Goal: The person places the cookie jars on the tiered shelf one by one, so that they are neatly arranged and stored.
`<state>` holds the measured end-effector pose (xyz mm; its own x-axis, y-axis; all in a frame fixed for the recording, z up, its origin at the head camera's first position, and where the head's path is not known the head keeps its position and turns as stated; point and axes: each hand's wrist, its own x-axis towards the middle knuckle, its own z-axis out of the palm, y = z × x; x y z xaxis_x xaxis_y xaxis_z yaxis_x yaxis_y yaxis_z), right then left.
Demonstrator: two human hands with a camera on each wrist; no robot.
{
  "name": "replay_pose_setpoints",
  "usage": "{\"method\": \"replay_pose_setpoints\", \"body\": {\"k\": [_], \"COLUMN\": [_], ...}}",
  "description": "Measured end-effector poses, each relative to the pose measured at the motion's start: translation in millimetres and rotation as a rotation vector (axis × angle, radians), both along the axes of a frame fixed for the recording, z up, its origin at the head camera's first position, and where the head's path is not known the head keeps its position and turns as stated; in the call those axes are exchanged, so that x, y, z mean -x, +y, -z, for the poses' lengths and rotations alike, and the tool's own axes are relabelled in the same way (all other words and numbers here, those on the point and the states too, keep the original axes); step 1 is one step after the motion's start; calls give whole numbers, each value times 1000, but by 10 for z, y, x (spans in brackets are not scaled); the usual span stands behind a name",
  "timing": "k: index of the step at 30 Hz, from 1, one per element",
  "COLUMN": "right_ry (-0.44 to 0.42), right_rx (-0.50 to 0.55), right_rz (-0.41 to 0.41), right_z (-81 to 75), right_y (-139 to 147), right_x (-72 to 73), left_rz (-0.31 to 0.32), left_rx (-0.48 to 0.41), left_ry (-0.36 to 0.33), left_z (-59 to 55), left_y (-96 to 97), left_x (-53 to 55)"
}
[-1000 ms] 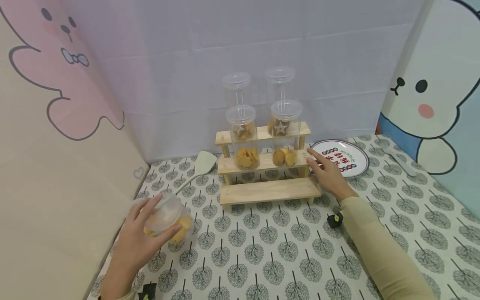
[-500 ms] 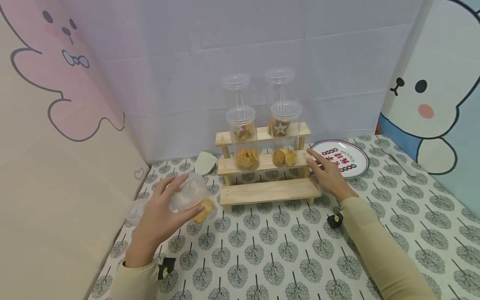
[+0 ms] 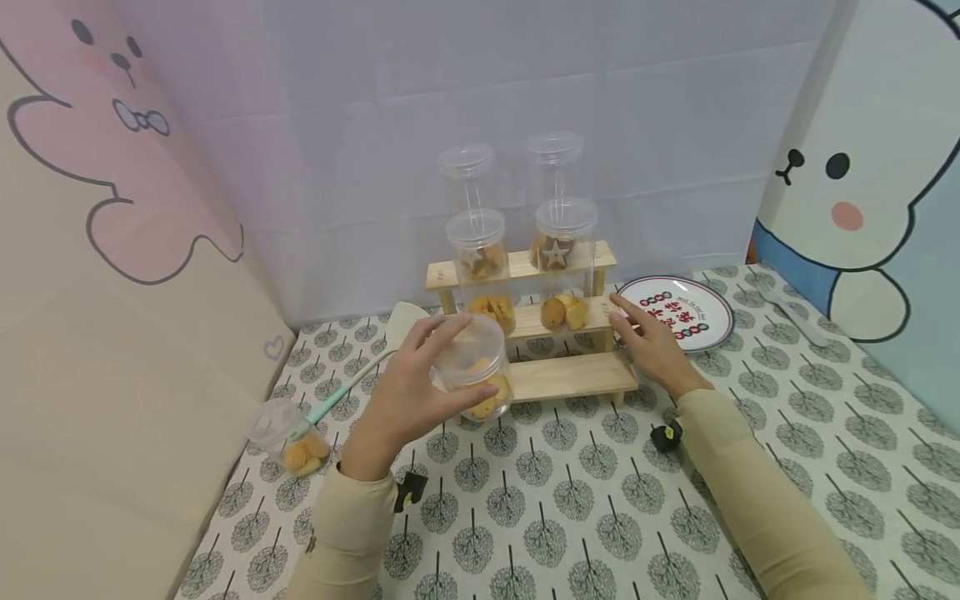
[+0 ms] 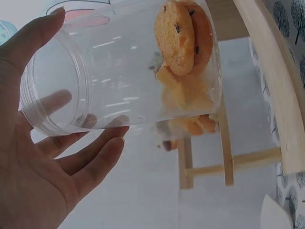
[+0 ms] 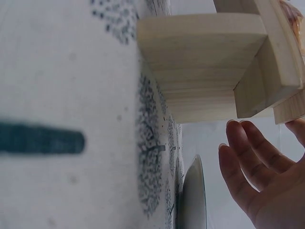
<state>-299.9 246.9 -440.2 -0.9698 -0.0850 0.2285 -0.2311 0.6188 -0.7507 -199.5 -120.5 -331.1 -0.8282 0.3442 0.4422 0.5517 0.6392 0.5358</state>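
Observation:
My left hand (image 3: 412, 379) grips a clear lidded jar (image 3: 472, 358) around its lid end, thumb on one side and fingers on the other. Round biscuits (image 4: 183, 38) lie at the jar's bottom. The jar is in front of the left end of the wooden tiered rack (image 3: 570, 377); whether it touches the bottom step cannot be seen. At the rack's right side, my right hand (image 3: 652, 346) touches the end of the middle step with thumb and forefinger; its other fingers (image 5: 257, 157) extend loosely below. Two jars of biscuits (image 3: 567, 267) stand on the middle step.
Two more jars (image 3: 553, 179) stand on the top step. A spatula (image 3: 352, 379) lies left, partly behind another biscuit jar (image 3: 288, 437). Right of the rack are a printed plate (image 3: 697, 312) and a pale fork-like utensil (image 3: 798, 321).
My left hand has carried the jar rightward from the table's left side to the rack's left end, uncovering the other jar and the spatula handle. My right hand has stayed at the rack.

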Motion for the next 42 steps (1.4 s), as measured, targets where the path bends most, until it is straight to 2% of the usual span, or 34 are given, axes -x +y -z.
{"method": "replay_pose_setpoints", "body": {"k": [7, 11, 17, 27, 36, 42], "right_ry": [-1, -1, 11, 2, 20, 19], "right_rx": [1, 12, 13, 16, 10, 6], "right_rz": [-5, -3, -14, -7, 1, -4], "right_z": [-9, 5, 3, 15, 17, 30], "right_y": [-2, -7, -17, 2, 2, 5], "right_x": [8, 12, 22, 16, 22, 24], "left_rz": [85, 111, 134, 101, 81, 53], "left_rx": [12, 45, 35, 94, 112, 122], "left_ry": [-80, -80, -67, -41, -4, -18], "left_z": [83, 148, 229, 280, 249, 256], "left_y": [436, 657, 889, 1168, 1275, 1311], "left_x": [241, 341, 427, 498, 471, 466]}}
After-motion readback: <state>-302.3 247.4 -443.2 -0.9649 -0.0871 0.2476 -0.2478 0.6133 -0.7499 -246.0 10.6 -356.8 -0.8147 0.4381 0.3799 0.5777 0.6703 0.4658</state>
